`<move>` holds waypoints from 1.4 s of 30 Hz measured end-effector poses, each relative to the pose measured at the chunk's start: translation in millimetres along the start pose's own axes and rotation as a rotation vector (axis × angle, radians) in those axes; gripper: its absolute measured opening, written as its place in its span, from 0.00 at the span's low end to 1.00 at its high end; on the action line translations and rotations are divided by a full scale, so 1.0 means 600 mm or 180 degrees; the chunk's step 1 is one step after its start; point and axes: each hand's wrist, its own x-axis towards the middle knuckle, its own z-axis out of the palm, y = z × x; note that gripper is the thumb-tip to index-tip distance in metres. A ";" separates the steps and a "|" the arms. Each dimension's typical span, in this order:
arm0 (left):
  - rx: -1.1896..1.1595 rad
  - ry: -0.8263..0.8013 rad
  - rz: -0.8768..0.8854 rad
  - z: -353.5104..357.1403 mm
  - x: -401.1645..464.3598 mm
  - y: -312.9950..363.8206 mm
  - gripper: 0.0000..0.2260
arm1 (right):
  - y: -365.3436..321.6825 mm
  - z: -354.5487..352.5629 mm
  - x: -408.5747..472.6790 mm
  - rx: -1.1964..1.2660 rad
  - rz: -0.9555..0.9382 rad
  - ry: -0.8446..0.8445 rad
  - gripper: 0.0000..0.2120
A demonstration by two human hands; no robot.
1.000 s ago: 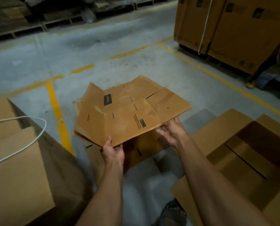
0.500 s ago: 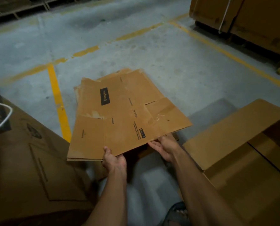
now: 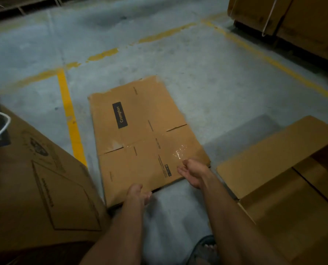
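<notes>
A flattened brown cardboard box (image 3: 140,134) with a black label lies flat on the grey concrete floor, in the middle of the view. My left hand (image 3: 138,194) is at its near edge, fingers relaxed and holding nothing. My right hand (image 3: 192,172) hovers over the near right corner with the fingers spread loosely, palm turned inward, gripping nothing.
A large closed carton (image 3: 39,190) with a white strap stands at the left. An open carton (image 3: 285,180) with raised flaps sits at the right. Tall cartons (image 3: 293,20) stand at the back right. Yellow floor lines (image 3: 71,119) run beside the flattened box. My sandalled foot (image 3: 207,249) shows at the bottom.
The flattened box went from being held up in both hands to lying flat on the floor. Both hands have let go and opened.
</notes>
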 end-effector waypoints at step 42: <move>0.5488 -0.4737 0.1269 -0.156 -0.957 -0.806 0.07 | 0.206 -0.815 -0.949 -0.0314 -0.1770 0.3758 0.07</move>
